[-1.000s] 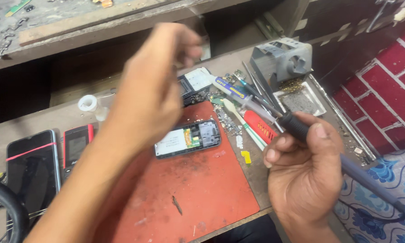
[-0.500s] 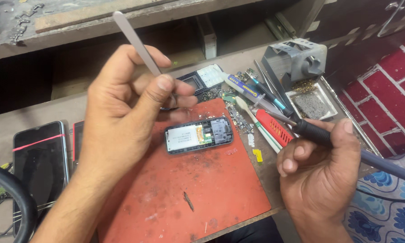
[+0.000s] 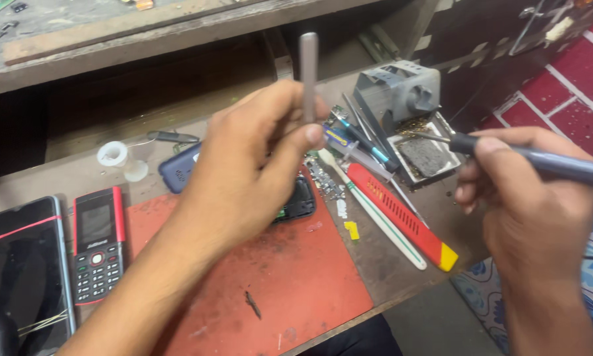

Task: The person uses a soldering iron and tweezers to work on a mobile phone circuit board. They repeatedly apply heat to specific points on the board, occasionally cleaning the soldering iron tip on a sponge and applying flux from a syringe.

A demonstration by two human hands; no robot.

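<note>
My left hand is raised over the red work mat and grips grey metal tweezers, which stand upright above my fingers. Under that hand lies an opened small phone, mostly hidden by my palm. My right hand holds a soldering iron by its grey handle, its tip pointing left at the iron stand's tray.
A grey soldering stand sits at the back right, with several hand tools and a red and yellow cutter beside the mat. A red and black keypad phone, a black smartphone and a solder spool lie at the left.
My left hand turned the tweezers from slanted to upright and now covers the opened phone. My right hand lifted the soldering iron and moved its tip toward the stand's tray.
</note>
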